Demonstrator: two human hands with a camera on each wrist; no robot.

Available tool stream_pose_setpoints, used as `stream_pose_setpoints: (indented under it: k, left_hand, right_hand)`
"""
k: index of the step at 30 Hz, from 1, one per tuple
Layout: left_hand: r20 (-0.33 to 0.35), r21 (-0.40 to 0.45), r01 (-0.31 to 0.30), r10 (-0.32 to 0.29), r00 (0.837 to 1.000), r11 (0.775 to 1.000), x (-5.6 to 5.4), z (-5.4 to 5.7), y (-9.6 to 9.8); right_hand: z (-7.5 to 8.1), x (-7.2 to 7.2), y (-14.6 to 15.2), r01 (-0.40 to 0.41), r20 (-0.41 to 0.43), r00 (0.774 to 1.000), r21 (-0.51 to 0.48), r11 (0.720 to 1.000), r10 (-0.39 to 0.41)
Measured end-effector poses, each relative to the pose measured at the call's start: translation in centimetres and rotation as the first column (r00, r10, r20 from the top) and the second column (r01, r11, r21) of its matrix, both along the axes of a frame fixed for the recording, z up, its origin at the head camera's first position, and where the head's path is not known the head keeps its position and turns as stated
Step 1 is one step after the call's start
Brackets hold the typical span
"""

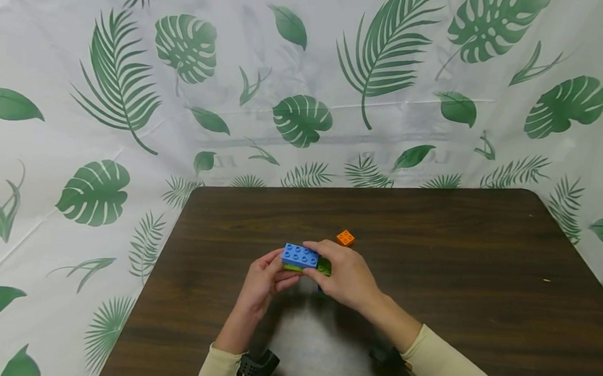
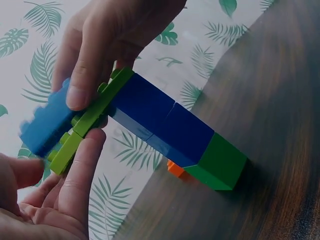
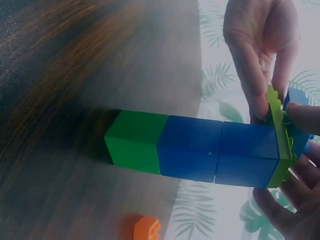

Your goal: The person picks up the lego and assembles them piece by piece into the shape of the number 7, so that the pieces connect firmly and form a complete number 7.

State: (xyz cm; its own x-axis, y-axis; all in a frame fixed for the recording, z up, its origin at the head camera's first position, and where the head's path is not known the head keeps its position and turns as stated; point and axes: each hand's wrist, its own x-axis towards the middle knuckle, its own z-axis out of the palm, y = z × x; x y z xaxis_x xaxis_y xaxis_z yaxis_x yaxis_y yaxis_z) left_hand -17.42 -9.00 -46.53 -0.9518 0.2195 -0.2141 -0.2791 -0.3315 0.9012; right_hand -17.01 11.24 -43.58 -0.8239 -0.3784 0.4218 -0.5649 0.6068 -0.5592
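Observation:
A toy brick tower stands on the table, with a green brick at the bottom and two dark blue bricks above. A lime-green studded plate lies across its top. Over the plate, slightly tilted, is a light blue eight-stud brick. My right hand pinches this brick at its right end, thumb in front. At the other end my left hand holds the plate, fingers beneath it and thumb by the blue brick's end. In the head view the hands hide most of the tower.
A small orange brick lies on the dark wooden table just behind my right hand. White sheeting printed with green leaves hangs beyond the table's far edge and along its left side.

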Motion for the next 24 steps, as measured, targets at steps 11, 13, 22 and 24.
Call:
stream_pose_setpoints:
  k: [11,13,22,24]
  left_hand:
    - [-0.010,0.034,0.022,-0.022,1.000,0.999,0.10,0.66,0.03]
    - [-0.005,0.034,0.013,-0.013,1.000,0.999,0.14,0.74,0.07]
    - [0.015,0.028,-0.006,0.005,1.000,1.000,0.30,0.98,0.19]
    - [0.013,0.023,-0.006,0.006,1.000,1.000,0.35,1.00,0.18]
  right_hand:
    - [-0.03,0.05,0.19,0.038,0.068,0.997,0.014,0.999,-0.039]
    - [-0.06,0.01,0.17,0.070,0.120,0.990,-0.001,0.998,-0.070]
    - [-0.25,-0.26,0.01,0.114,0.443,0.895,-0.107,0.988,-0.055]
    - [-0.23,-0.40,-0.05,0.106,0.469,0.883,-0.140,0.985,-0.028]
